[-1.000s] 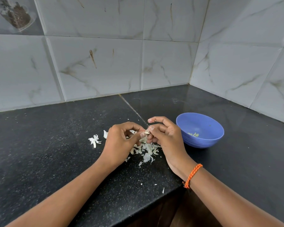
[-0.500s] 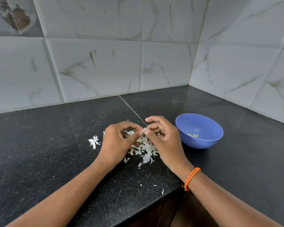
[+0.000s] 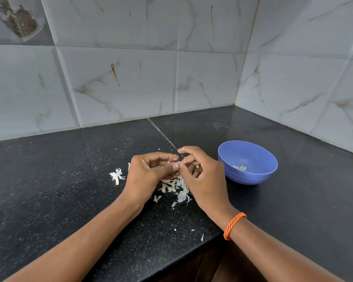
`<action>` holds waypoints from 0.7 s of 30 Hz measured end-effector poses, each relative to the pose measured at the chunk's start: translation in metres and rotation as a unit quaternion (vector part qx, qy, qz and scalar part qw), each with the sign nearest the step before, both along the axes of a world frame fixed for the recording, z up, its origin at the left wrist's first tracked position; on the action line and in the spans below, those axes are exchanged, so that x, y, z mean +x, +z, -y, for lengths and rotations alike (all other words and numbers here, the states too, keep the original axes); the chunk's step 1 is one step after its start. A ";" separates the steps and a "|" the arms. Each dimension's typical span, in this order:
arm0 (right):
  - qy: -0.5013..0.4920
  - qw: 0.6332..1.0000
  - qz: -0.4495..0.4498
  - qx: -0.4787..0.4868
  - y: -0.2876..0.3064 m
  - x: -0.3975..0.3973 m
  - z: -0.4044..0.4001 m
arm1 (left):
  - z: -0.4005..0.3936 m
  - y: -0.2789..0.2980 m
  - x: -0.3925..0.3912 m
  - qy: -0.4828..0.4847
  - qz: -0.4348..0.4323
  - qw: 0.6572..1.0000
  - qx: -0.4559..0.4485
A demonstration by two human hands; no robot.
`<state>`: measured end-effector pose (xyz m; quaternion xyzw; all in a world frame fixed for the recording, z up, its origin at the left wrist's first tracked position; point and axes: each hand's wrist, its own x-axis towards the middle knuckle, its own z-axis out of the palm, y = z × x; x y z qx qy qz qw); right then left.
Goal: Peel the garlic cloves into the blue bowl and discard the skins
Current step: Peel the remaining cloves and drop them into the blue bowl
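My left hand (image 3: 149, 171) and my right hand (image 3: 204, 176) meet fingertip to fingertip above the black counter. Between them they pinch a small garlic clove (image 3: 177, 164), mostly hidden by the fingers. A heap of white garlic skins (image 3: 176, 188) lies on the counter right under the hands. The blue bowl (image 3: 253, 174) stands just right of my right hand, with a few peeled cloves (image 3: 239, 167) at its bottom.
A white garlic stem piece (image 3: 116, 175) lies left of my left hand. Small skin flakes (image 3: 202, 237) dot the black counter (image 3: 69, 190) near its front edge. Tiled walls close the back and right sides, meeting in a corner behind the bowl.
Both hands have stayed together over the skin heap, with the fingertips shifting slightly on the clove. The bowl has not moved.
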<state>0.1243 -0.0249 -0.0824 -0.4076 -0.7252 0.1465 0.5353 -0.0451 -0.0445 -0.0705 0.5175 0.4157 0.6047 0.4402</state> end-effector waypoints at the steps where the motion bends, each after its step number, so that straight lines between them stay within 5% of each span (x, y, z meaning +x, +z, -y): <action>1: -0.009 1.000 0.021 0.008 -0.001 -0.001 0.000 | 0.000 0.000 -0.001 0.003 0.001 1.000 0.000; 10: -0.059 0.997 0.039 0.012 -0.002 0.006 -0.002 | -0.004 -0.001 -0.005 0.014 -0.003 1.000 0.002; 21: 0.016 0.999 0.011 -0.034 -0.001 0.006 -0.010 | -0.006 0.001 -0.011 0.007 0.006 1.000 -0.005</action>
